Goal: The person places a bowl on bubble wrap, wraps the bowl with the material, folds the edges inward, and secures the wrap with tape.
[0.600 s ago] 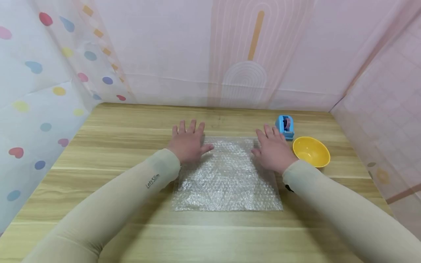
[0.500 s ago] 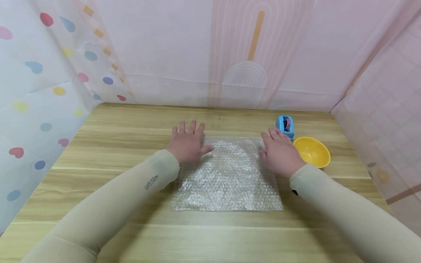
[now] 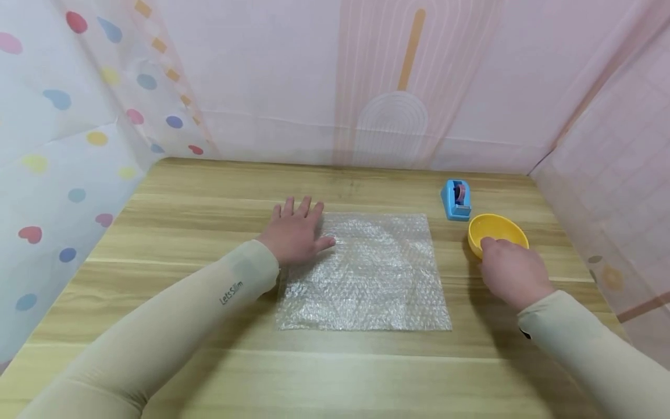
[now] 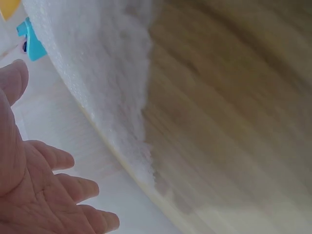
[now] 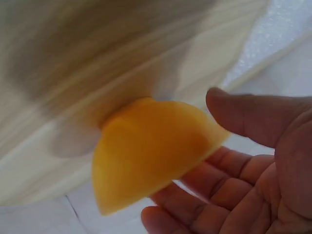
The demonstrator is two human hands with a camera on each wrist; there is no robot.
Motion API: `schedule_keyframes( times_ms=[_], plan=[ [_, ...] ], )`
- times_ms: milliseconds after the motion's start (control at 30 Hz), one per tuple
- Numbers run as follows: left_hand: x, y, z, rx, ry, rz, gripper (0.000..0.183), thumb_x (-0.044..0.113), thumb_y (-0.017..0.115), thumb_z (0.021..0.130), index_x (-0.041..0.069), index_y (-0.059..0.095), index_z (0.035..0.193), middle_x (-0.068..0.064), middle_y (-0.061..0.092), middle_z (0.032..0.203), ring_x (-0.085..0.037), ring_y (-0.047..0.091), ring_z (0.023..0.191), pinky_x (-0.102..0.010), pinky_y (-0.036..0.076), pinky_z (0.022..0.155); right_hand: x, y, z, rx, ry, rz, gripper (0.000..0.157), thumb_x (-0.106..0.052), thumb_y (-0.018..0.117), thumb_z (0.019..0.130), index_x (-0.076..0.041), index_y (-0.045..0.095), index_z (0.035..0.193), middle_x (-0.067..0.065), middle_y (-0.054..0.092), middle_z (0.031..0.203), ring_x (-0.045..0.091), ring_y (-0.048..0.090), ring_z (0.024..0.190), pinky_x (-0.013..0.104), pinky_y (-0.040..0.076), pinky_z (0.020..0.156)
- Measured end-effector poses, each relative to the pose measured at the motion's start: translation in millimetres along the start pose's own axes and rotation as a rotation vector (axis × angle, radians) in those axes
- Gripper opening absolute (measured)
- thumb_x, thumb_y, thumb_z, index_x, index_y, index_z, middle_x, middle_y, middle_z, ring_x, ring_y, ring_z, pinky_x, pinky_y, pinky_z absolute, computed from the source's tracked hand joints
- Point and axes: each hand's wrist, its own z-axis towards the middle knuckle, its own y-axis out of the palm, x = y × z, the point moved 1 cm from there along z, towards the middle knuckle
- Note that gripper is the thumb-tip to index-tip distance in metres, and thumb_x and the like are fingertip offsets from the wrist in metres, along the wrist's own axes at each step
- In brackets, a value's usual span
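Note:
A sheet of bubble wrap (image 3: 366, 273) lies flat on the wooden table. My left hand (image 3: 295, 235), fingers spread and straight, is over its left edge, palm down; whether it touches the sheet is unclear. In the left wrist view the left hand (image 4: 34, 190) has bare palm and fingers. The right hand (image 3: 513, 270) is at the near side of a yellow bowl (image 3: 497, 227). Seen from the right wrist, its fingers reach past the rim of the bowl (image 5: 151, 151), and the thumb (image 5: 248, 114) lies alongside the outer wall. Both look loosely extended; firm contact is not visible.
A blue tape dispenser (image 3: 456, 201) with a pinkish roll stands behind the bowl, to its left. Patterned cloth (image 3: 262, 75) hangs behind the wooden table (image 3: 340, 378) and along both sides.
My right hand has left the right part of the bubble wrap and moved right and toward me, to the yellow bowl. The left hand stays at the sheet's left edge.

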Motion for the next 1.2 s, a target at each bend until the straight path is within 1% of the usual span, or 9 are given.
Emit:
schedule_keyframes(
  times_ms=[100,200,300,433,533,700,867,1000,1200],
  plan=[
    [-1.8,0.1,1.1,-0.01,-0.001,0.009,0.094,0.069,0.045,0.103,0.012,0.012,0.17,-0.021,0.006,0.176,-0.054,0.002,0.16,-0.071,0.006,0.128,3,3.9,-2,0.003,-0.009,-0.028,0.006,-0.002,0.06,0.095,0.003,0.063,0.098,0.014,0.063,0.073,0.028,0.06,0.064,0.054,0.056,0.055],
    [-3.2,0.6,2.2,-0.027,0.0,0.027,0.094,0.069,0.044,0.103,0.011,0.011,0.17,-0.022,0.006,0.176,-0.054,0.003,0.16,-0.071,0.007,0.128,4,6.5,-4,0.02,-0.024,-0.061,0.01,0.004,0.053,0.096,0.003,0.063,0.097,0.013,0.063,0.071,0.028,0.06,0.063,0.055,0.057,0.055],
    [-3.6,1.3,1.6,-0.057,0.0,0.035,0.094,0.069,0.044,0.103,0.011,0.011,0.17,-0.022,0.005,0.176,-0.052,0.004,0.16,-0.069,0.007,0.129,3,7.1,-5,0.051,-0.039,-0.083,0.012,0.006,0.052,0.096,0.004,0.064,0.098,0.013,0.064,0.07,0.027,0.06,0.061,0.054,0.057,0.054],
    [-2.9,2.0,0.0,-0.081,0.007,0.044,0.094,0.069,0.044,0.104,0.01,0.012,0.17,-0.022,0.007,0.175,-0.051,0.006,0.161,-0.067,0.008,0.13,-6,3.0,-8,0.139,-0.086,-0.085,0.01,0.007,0.054,0.094,0.002,0.064,0.093,0.012,0.062,0.066,0.025,0.057,0.054,0.051,0.056,0.05],
    [-3.0,2.7,-0.3,-0.086,0.009,0.055,0.094,0.069,0.043,0.104,0.01,0.012,0.17,-0.023,0.007,0.175,-0.051,0.006,0.161,-0.067,0.008,0.13,-22,-3.2,-9,0.222,-0.162,-0.075,0.011,0.009,0.056,0.091,0.0,0.062,0.088,0.011,0.062,0.065,0.024,0.056,0.052,0.048,0.055,0.049],
    [-4.4,3.4,0.4,-0.097,0.004,0.057,0.094,0.069,0.042,0.104,0.01,0.012,0.17,-0.023,0.006,0.175,-0.051,0.004,0.161,-0.067,0.007,0.13,-58,-7.1,-9,0.301,-0.336,-0.086,0.015,0.011,0.065,0.087,-0.004,0.064,0.087,0.009,0.065,0.069,0.023,0.057,0.056,0.043,0.057,0.055],
    [-4.5,6.3,2.5,-0.117,0.006,0.065,0.095,0.072,0.041,0.103,0.011,0.011,0.17,-0.021,0.006,0.175,-0.05,0.005,0.161,-0.065,0.007,0.131,-95,-3.7,-3,0.293,-0.468,-0.105,0.019,0.011,0.07,0.088,-0.008,0.07,0.09,0.005,0.07,0.075,0.019,0.058,0.062,0.036,0.057,0.061],
    [-4.8,8.6,5.4,-0.123,0.012,0.074,0.095,0.072,0.041,0.103,0.012,0.012,0.17,-0.022,0.008,0.175,-0.051,0.01,0.161,-0.066,0.01,0.131,-119,1.1,3,0.223,-0.528,-0.123,0.016,0.006,0.072,0.091,-0.01,0.072,0.094,0.004,0.074,0.081,0.019,0.06,0.067,0.035,0.06,0.068],
    [-5.5,10.1,10.6,-0.128,-0.002,0.064,0.096,0.072,0.045,0.102,0.013,0.014,0.17,-0.022,0.009,0.175,-0.05,0.015,0.16,-0.065,0.012,0.13,-138,10.3,12,0.178,-0.584,-0.114,0.013,0.001,0.072,0.093,-0.013,0.074,0.093,0.002,0.075,0.084,0.019,0.063,0.072,0.037,0.06,0.073]
  ],
)
